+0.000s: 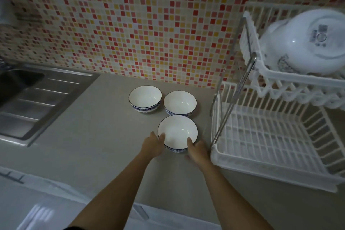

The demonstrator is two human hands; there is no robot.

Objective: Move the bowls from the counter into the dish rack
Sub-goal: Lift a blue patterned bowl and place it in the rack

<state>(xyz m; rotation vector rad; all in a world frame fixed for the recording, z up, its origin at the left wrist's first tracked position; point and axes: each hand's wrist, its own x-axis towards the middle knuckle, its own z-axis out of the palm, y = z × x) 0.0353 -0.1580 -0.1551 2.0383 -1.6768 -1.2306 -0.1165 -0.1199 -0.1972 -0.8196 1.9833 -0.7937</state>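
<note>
Three white bowls with blue patterned outsides stand upright on the grey counter (89, 136). The near bowl (177, 131) is held from both sides: my left hand (154, 144) grips its left rim and my right hand (197, 150) grips its right rim, thumbs on the rim. It looks to be still resting on the counter. Behind it stand the back-left bowl (145, 98) and the back-right bowl (180, 103). The white two-tier dish rack (233, 162) stands just right of my right hand; its lower tier holds nothing.
The rack's upper tier (276, 78) holds large white dishes (308, 43) turned face down. A steel sink with a ribbed drainboard (37, 99) lies at the left. A mosaic-tiled wall (140, 24) backs the counter. The counter's front edge runs below my forearms.
</note>
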